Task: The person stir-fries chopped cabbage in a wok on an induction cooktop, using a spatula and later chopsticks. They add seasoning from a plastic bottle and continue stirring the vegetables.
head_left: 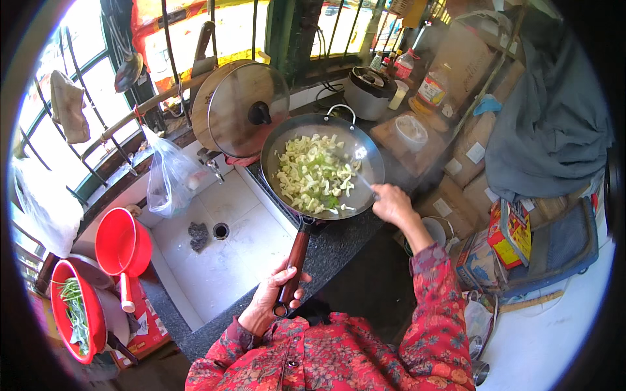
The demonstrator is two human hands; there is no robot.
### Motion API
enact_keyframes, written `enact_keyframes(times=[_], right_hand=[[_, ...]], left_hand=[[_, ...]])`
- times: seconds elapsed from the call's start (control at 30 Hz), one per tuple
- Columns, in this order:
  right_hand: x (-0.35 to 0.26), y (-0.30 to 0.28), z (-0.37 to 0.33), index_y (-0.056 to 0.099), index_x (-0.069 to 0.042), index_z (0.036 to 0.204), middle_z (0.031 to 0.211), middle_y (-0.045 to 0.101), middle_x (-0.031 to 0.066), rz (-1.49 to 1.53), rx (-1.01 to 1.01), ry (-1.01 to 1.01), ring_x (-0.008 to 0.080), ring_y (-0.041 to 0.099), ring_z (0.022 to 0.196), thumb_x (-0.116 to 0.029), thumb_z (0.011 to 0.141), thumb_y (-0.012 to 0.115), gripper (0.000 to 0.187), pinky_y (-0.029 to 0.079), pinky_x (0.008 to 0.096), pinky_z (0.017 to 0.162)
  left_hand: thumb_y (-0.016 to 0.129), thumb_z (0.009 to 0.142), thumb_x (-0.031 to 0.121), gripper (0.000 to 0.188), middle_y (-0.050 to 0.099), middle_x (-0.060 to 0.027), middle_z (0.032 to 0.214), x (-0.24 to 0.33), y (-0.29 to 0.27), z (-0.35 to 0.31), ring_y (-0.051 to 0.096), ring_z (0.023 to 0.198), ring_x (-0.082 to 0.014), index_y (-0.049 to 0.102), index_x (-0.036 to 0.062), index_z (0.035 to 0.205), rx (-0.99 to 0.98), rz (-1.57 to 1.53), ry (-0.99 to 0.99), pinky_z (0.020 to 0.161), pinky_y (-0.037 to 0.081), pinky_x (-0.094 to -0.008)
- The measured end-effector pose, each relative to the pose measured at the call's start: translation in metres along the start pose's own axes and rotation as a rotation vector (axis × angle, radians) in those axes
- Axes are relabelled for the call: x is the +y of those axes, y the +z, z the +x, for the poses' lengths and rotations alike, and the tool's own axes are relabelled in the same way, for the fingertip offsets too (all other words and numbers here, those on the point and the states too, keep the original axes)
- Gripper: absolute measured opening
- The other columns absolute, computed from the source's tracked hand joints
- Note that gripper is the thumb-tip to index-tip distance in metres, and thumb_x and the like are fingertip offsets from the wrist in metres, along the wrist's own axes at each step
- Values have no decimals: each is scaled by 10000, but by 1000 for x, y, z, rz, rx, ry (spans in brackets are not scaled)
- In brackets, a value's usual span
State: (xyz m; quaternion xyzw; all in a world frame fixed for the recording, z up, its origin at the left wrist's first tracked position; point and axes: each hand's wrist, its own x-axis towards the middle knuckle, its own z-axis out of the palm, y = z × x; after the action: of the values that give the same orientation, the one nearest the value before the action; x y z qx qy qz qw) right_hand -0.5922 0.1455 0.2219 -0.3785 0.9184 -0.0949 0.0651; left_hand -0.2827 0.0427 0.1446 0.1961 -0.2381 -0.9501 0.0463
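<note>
The lid (pixel 228 98) leans at the upper left of the pan (pixel 370 153); a bump from the pan might make it slip. At lower centre, the left hand (pixel 264 300) is closed around the handle (pixel 298 253). The pan is in the centre of the frame, with cut vegetables (pixel 313 173); if this grip became loose, it could perhaps turn or tip. Right of it, the right hand (pixel 393 203) holds a thin utensil (pixel 363 180); too strong a push may throw pieces over the rim. About writing: the bottle (pixel 445 73) at upper right carries a label (pixel 431 90), and farther right a yellow-red box (pixel 510 231) is printed.
</note>
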Motion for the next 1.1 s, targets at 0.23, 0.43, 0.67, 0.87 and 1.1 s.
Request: enact_keyframes(times=[0.23,0.43,0.67,0.87,1.1], right_hand=[[17,-70,-10,649,-54,1092,794,651,194,151,-249,-42,340,663,765,-117,742,600,359,526,413,662],[16,-111,4,601,59,916,736,584,105,269,-573,364,193,638,571,-100,846,528,188,500,323,412],[34,-80,62,512,15,971,766,616,145,830,-811,632,201,608,578,-178,974,489,194,469,335,414],[66,-34,99,605,-23,1081,758,632,68,918,-727,294,120,564,541,-179,915,578,230,456,268,418],[40,-37,21,622,-89,1166,856,635,205,-77,-56,-442,409,645,720,-119,792,623,375,544,485,662]], left_hand=[[578,945,240,557,611,-130,961,2,-1,-2,562,583,-166,334,135,1434,12,-1,5,417,473,-272],[560,956,220,634,616,-140,994,-2,7,-1,601,618,-178,239,172,1500,10,33,-6,443,497,-291],[536,966,150,654,617,-161,981,2,7,-7,604,616,-184,194,181,1524,30,-59,-29,446,498,-279],[599,926,223,678,618,-233,980,46,-17,-11,575,524,-211,251,88,1491,26,29,-67,384,440,-280],[586,934,219,670,623,-225,1000,61,-24,-15,617,608,-212,245,65,1490,63,64,-111,414,477,-285]])
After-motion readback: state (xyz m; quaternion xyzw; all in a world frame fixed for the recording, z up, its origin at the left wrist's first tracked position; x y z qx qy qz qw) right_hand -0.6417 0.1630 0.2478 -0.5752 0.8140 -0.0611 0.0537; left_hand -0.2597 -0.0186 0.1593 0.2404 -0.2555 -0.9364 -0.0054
